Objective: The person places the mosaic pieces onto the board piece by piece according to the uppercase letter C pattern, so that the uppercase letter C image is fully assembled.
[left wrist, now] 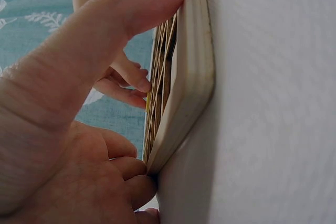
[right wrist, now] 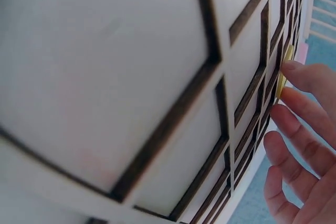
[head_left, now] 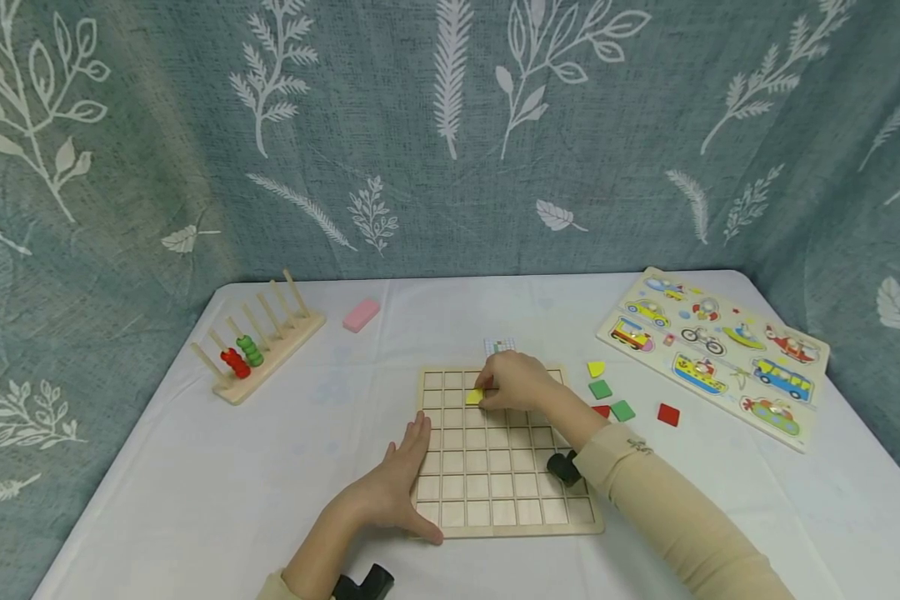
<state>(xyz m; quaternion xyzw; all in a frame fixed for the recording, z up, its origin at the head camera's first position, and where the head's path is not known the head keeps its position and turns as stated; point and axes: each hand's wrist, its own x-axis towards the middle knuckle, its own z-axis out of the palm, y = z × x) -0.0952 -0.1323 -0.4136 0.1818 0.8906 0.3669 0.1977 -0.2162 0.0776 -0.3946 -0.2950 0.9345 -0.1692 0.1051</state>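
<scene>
Early stage, by my reading. On the grid board (head_left: 510,532) I make out one yellow tile (head_left: 473,397), near the far edge, pinched between thumb and finger of the right hand (head_left: 520,382); whether it sits fully in its cell I can't tell. Left hand (head_left: 393,487) well apart from it, fingers extended along the board's left side, thumb at the near edge. No other tile in the cells I can see; some lie behind the right hand. Left to handle, right of the board: another yellow tile (head_left: 596,368), two green tiles (head_left: 601,389), two red tiles (head_left: 668,415). Patterned card (head_left: 498,344) just beyond the board.

Desk (head_left: 195,500): white cloth, faintly creased. Far left, peg stand (head_left: 270,361) with red and green beads; pink block (head_left: 362,316) near it. Far right, picture puzzle (head_left: 660,358). Leaf-print teal curtain (head_left: 420,225) behind.
</scene>
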